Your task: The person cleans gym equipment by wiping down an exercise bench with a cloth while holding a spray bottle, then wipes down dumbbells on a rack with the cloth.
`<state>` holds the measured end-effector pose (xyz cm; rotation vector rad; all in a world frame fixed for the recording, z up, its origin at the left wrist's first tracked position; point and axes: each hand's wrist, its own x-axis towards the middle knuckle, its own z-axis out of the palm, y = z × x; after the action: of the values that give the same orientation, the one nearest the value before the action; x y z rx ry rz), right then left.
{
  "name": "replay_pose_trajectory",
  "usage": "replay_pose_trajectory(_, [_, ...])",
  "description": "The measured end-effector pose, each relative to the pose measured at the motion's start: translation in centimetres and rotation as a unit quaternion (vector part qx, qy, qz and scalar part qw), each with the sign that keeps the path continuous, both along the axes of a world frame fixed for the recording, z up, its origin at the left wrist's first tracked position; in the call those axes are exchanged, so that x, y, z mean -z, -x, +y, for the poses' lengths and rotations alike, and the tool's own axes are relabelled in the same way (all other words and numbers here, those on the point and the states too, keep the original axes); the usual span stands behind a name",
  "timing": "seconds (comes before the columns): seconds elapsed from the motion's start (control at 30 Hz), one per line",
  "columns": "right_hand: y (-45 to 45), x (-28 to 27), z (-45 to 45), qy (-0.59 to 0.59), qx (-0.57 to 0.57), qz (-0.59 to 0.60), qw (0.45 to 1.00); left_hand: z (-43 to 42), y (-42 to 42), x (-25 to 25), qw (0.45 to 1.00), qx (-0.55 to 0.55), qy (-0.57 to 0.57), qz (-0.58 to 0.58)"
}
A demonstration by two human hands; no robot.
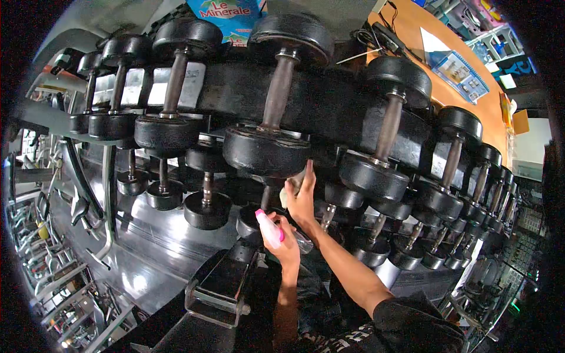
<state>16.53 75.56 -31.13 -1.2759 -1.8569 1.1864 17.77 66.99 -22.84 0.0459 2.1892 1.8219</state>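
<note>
My left hand is wrapped round a spray bottle with a pink and white head, its clear body partly behind the hand. Just above and to the right, my right hand holds a pale cloth against the lower right side of a large black dumbbell head. Part of the cloth is hidden by the fingers. That dumbbell's worn metal handle runs up to its other black head on the upper rack.
More dumbbells line the upper rack, such as one on the right; smaller ones hang lower. An orange desk bears a blue booklet. A blue carton stands behind. A black padded bench is lower left.
</note>
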Motion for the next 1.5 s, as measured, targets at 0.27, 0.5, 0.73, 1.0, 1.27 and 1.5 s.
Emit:
replay_pose_trajectory(0.27, [-0.3,-0.1,3.2,0.054,0.062,-0.068,0.994,0.2,0.1,-0.3,1.000,0.010,0.010,0.011])
replay_pose_trajectory(0.5, [0.1,3.9,1.2,-0.062,-0.024,-0.054,0.996,0.2,0.1,-0.3,1.000,-0.010,0.002,-0.022])
replay_pose_trajectory(0.73, [-1.0,-0.7,0.9,0.178,0.046,-0.075,0.980,0.3,0.1,-0.3,1.000,-0.006,-0.014,-0.008])
replay_pose_trajectory(1.0, [-0.4,2.2,4.2,-0.100,-0.125,-0.231,0.960,-0.1,0.1,0.2,1.000,-0.002,-0.002,-0.014])
replay_pose_trajectory(1.27, [0.8,2.3,10.8,0.150,-0.328,-0.256,0.897,0.5,0.6,-1.1,1.000,-0.021,0.005,-0.001])
replay_pose_trajectory(1.5, [1.8,2.9,12.6,0.138,-0.358,-0.270,0.883,0.2,0.6,-0.4,0.999,-0.042,-0.004,-0.002])
